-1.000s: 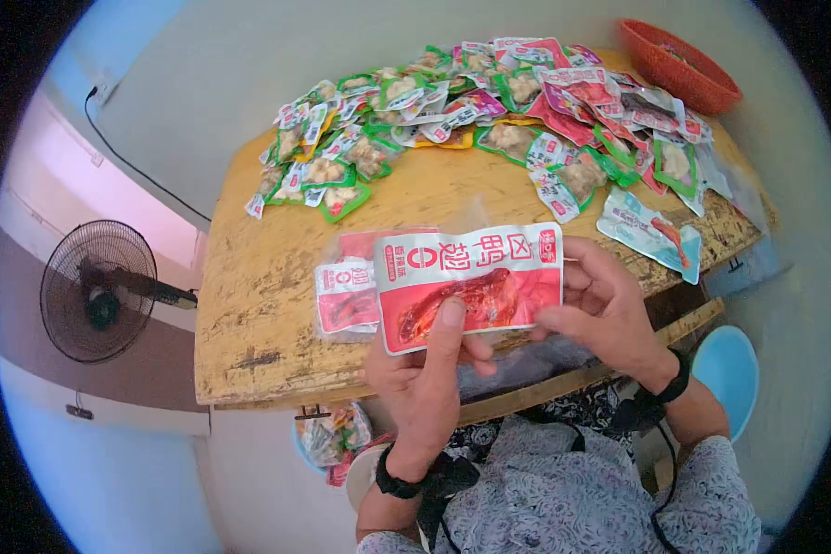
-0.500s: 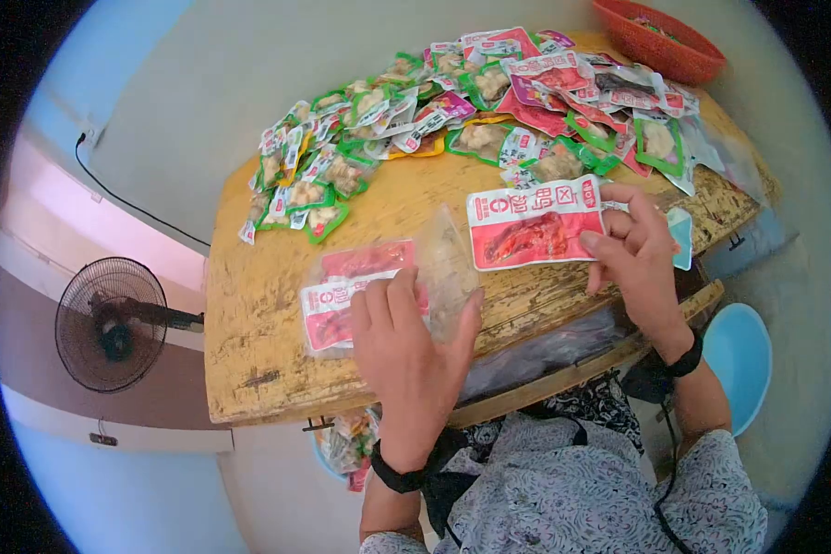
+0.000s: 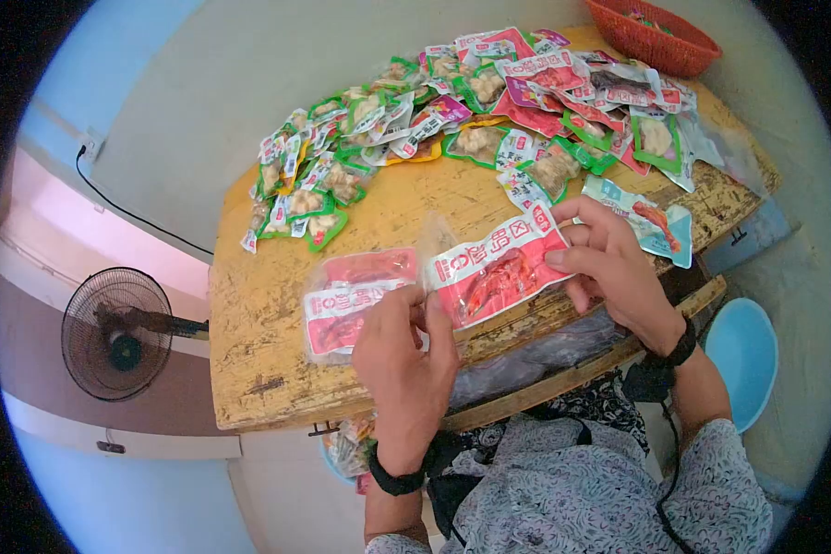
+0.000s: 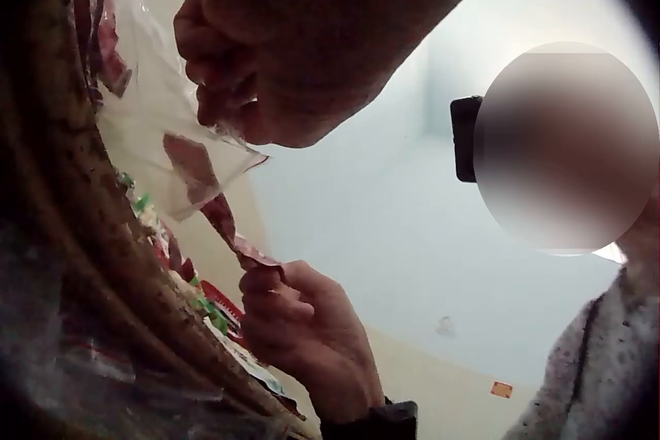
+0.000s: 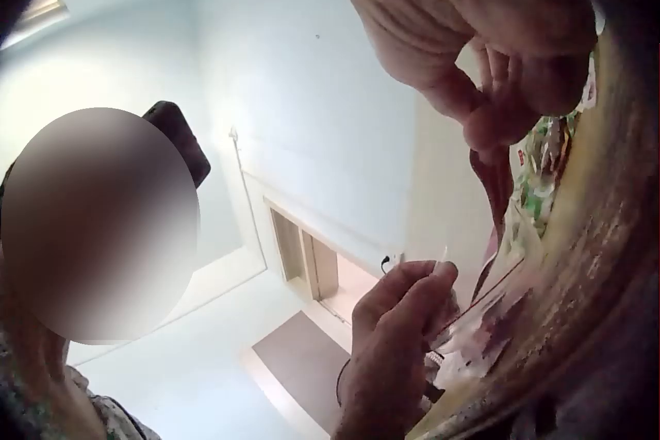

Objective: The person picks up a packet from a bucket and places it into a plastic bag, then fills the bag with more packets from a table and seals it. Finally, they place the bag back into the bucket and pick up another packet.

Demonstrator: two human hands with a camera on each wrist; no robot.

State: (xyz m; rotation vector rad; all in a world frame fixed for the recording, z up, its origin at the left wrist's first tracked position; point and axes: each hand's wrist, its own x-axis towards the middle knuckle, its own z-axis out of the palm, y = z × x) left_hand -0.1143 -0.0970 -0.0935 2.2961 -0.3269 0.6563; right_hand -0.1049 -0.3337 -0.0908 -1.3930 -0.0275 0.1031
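Note:
My right hand (image 3: 609, 268) pinches the right end of a pink-and-white snack packet (image 3: 503, 282) with a picture of browned meat on it. The packet slants above the table's front part. My left hand (image 3: 402, 355) pinches the edge of a clear plastic bag (image 3: 436, 238), thumb close to the packet's left end. Inside the bag lie pink-and-white packets (image 3: 365, 268) like the held one. In the left wrist view, the held packet's far end (image 4: 191, 167) shows through the clear film of the bag, below the left hand (image 4: 248, 69).
A heap of mixed snack packets (image 3: 475, 143) covers the back of the worn yellow table (image 3: 277, 369). One pale blue packet (image 3: 646, 222) lies right of the right hand. Red basket (image 3: 656, 42) at the back right, light blue basin (image 3: 741, 365) below right, fan (image 3: 117, 332) at left.
The left hand let go of the packet and moved down-left to the bag, now pinching its edge. The right hand carried the packet right, then back left and tilted it at the bag.

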